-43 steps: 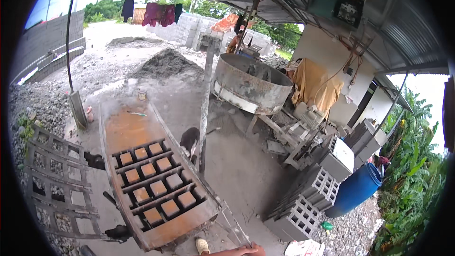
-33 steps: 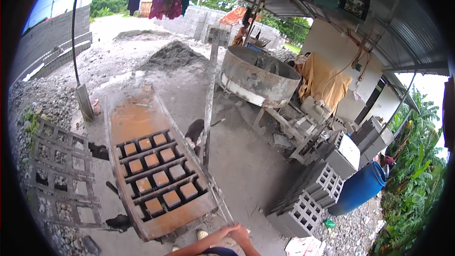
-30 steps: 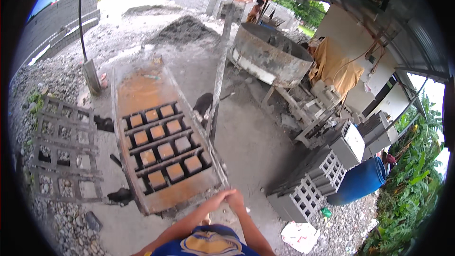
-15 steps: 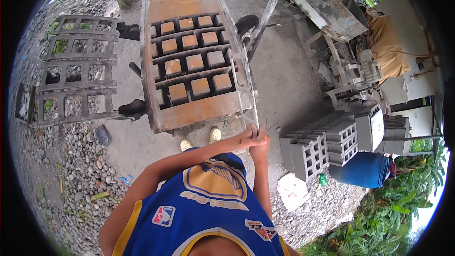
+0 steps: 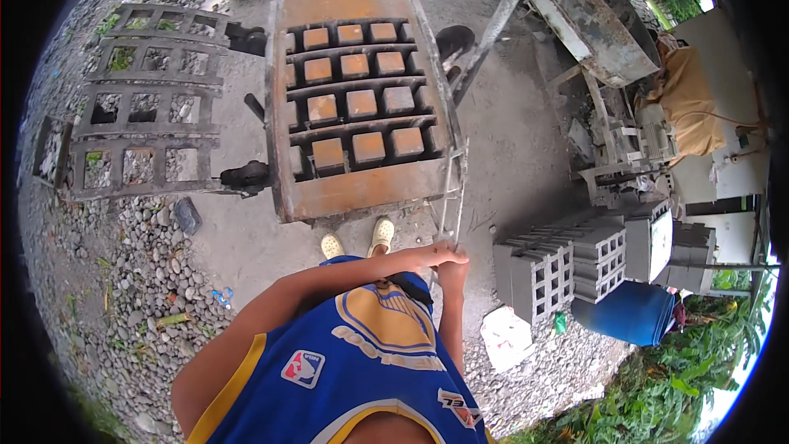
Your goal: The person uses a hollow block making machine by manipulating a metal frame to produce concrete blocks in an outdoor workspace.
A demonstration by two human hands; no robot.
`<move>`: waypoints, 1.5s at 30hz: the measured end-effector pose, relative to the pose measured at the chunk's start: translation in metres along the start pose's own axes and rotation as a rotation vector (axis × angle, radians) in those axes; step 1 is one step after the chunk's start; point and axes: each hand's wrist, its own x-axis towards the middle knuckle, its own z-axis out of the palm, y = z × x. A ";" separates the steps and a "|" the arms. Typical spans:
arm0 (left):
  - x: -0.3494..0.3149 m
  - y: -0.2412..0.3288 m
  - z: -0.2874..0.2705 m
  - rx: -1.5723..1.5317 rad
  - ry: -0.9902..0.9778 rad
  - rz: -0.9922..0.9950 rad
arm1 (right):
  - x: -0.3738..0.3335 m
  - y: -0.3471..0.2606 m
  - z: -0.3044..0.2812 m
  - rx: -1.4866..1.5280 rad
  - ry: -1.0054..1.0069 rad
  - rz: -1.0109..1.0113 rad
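Note:
My left hand reaches across my body from the left and closes on the near end of a long, thin grey metal handle. Right beside it, my right hand is wrapped round the same end. The handle has two parallel bars and rises along the right near corner of a rusty metal bed. Set in that bed is a mould with rows of square orange-brown cores and dark gaps between them. My palms and the bar's very end are hidden by my fingers.
A grey grid frame juts out on dark arms at the left, above gravel. Stacked hollow concrete blocks, a blue drum and a white sack lie to the right. A slanted post and a metal trough stand behind.
Both hands have come down and closer to my body with the handle, which now tilts away from the bed's right edge. The whole view has shifted slightly.

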 end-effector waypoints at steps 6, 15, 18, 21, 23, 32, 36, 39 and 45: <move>-0.001 0.009 -0.006 -0.098 -0.033 -0.042 | 0.018 -0.016 0.002 0.081 -0.095 0.000; 0.029 0.024 -0.034 -0.242 0.411 0.177 | 0.074 -0.049 0.025 0.052 -0.174 -0.089; 0.047 0.031 -0.061 -0.557 0.365 0.318 | 0.113 -0.052 0.051 -0.155 -0.139 -0.328; 0.033 0.062 -0.059 -0.653 0.279 0.260 | 0.135 -0.042 0.056 -0.288 -0.123 -0.363; 0.018 0.070 -0.047 -0.584 0.249 0.285 | 0.126 -0.043 0.051 -0.315 -0.196 -0.301; 0.028 -0.005 0.008 -0.259 0.558 0.130 | 0.044 0.011 0.022 -0.225 -0.028 -0.462; 0.045 -0.031 0.009 -0.154 0.501 0.187 | 0.032 -0.005 0.015 0.231 -0.088 -0.266; 0.052 -0.017 0.018 0.071 0.275 0.378 | 0.038 0.056 0.015 -0.440 -0.048 -0.320; 0.023 -0.015 -0.008 -0.361 0.458 -0.043 | 0.037 -0.014 0.033 -0.057 -0.032 -0.151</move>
